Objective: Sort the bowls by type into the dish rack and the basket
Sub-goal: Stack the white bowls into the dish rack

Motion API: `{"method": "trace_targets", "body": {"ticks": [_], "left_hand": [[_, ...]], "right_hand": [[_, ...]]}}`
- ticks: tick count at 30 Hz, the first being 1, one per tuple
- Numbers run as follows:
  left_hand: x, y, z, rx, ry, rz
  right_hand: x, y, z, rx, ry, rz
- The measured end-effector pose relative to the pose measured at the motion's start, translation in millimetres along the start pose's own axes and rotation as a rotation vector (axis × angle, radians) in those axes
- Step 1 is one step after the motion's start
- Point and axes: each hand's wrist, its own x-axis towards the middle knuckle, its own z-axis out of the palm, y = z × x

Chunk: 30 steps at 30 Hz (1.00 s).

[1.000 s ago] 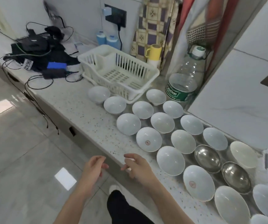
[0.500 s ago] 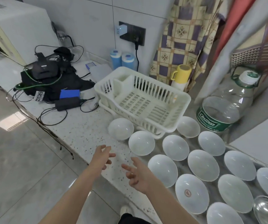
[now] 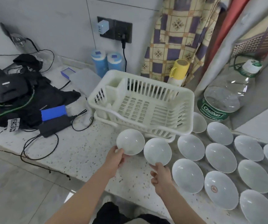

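We see left hand (image 3: 116,159) curled on near rim of leftmost white bowl (image 3: 130,141), thumb on top edge. Right hand (image 3: 160,176) pinches near rim of next white bowl (image 3: 157,151), though grip looks partly hidden. Both bowls glossy, upright on speckled counter (image 3: 81,152), just before white dish rack (image 3: 143,104), which holds no bowls. More white bowls sit to right.

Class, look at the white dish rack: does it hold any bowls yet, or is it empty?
Empty. The dish rack shows only its bare slotted floor; all the bowls sit outside it on the counter.
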Motion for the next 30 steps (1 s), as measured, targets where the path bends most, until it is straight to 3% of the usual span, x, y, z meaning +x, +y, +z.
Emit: {"method": "trace_targets", "body": {"ticks": [8,17,23,30], "left_hand": [[-4.0,27.2,-49.2,0.256,-0.149,0.060],[-18.8,99.9,-60.3,0.254,-0.423,0.209],[7.5,165.2,-32.5,0.252,-0.318,0.333],[64.3,212.3,7.9,0.401,-0.200,0.229]], "right_hand": [[-34.7,15.5,25.7,0.200,0.245,-0.165],[-86.3,-15.2,29.0,0.382,0.339,-0.509],[-88.1,-71.4,29.9,0.363,0.247,-0.649],[-56.2,-146.4,46.7,0.189,0.175,-0.661]]}}
